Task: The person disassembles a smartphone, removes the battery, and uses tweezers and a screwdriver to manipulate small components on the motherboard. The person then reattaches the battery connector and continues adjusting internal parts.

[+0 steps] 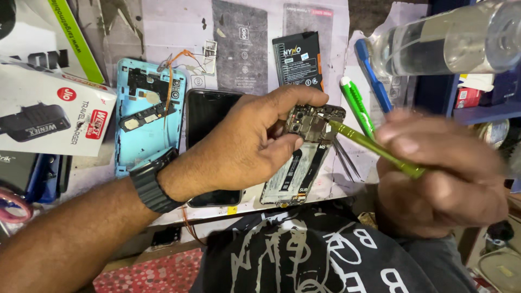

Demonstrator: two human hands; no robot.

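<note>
Opened phone body tilted, green tool at its board

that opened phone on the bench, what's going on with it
A person is working on an opened phone whose circuit board and battery are exposed. The left hand pinches its upper end between thumb and fingers, and the right hand holds a green tool with its tip at the board near the top. Beside it on the bench lie a light blue back cover, a black screen panel, a loose black battery and a green-and-white pen-like tool. A clear bottle sits at upper right.
</note>
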